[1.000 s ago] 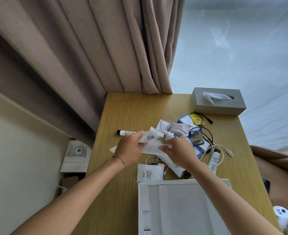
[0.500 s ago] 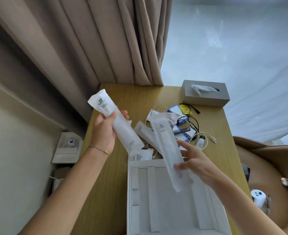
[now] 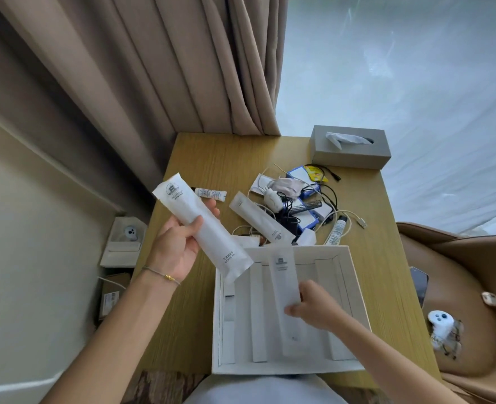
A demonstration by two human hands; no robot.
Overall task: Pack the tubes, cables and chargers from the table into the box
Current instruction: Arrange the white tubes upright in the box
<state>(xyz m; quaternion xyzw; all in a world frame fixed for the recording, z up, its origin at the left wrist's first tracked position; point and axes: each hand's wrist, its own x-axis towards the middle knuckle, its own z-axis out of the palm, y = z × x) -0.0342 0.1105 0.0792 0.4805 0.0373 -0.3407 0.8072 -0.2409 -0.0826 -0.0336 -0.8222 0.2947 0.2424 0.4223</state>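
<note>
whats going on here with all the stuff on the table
A person is packing toiletries and cables into a white box at the near edge of a wooden table. The right hand is laying one long white sachet into the box, while the left hand holds a second sachet marked as a dental kit above the table. A third sachet, small tubes and a tangle of cables remain on the table beyond the box.
</note>
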